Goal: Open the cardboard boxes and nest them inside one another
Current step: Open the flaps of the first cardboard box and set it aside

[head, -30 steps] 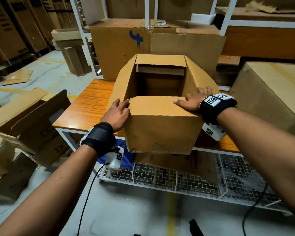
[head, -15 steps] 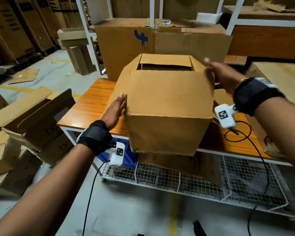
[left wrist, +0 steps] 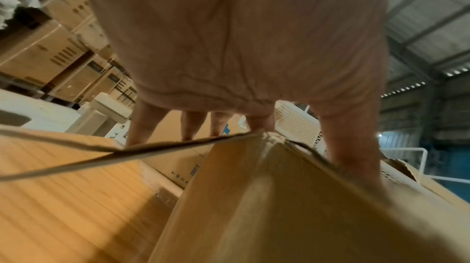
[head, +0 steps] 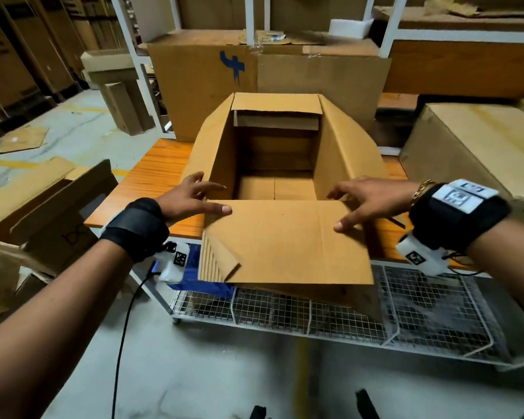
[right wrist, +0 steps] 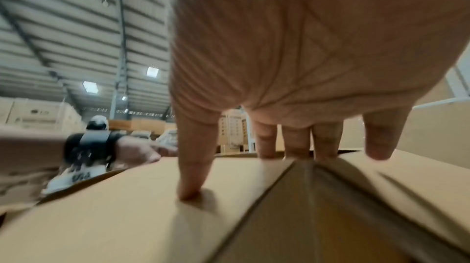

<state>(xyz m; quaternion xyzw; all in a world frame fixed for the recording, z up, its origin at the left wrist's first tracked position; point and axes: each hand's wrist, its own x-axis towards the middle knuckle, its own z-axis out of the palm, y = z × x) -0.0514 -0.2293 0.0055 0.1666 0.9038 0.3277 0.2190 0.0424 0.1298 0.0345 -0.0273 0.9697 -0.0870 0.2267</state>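
An open brown cardboard box [head: 273,152] stands on the orange table [head: 155,173], empty inside. Its near flap [head: 288,240] is folded out and down toward me, past the table edge. My left hand [head: 191,198] sits at the near left corner, thumb on the near flap and straight fingers over the left flap's edge [left wrist: 152,146]. My right hand [head: 372,198] sits at the near right corner. Its thumb [right wrist: 193,166] presses on the near flap [right wrist: 127,217], and its fingers [right wrist: 295,140] reach over the corner crease. Neither hand holds anything.
A big box with a blue mark [head: 212,86] stands behind, against the white rack posts [head: 127,55]. Another large box [head: 481,146] lies at the right. Opened boxes [head: 43,213] crowd the floor at the left. A wire shelf [head: 345,316] runs under the table.
Half a second ago the near flap stood upright and my right hand was up at the box's top right. Now the flap is folded down outward and both hands rest at the near corners.
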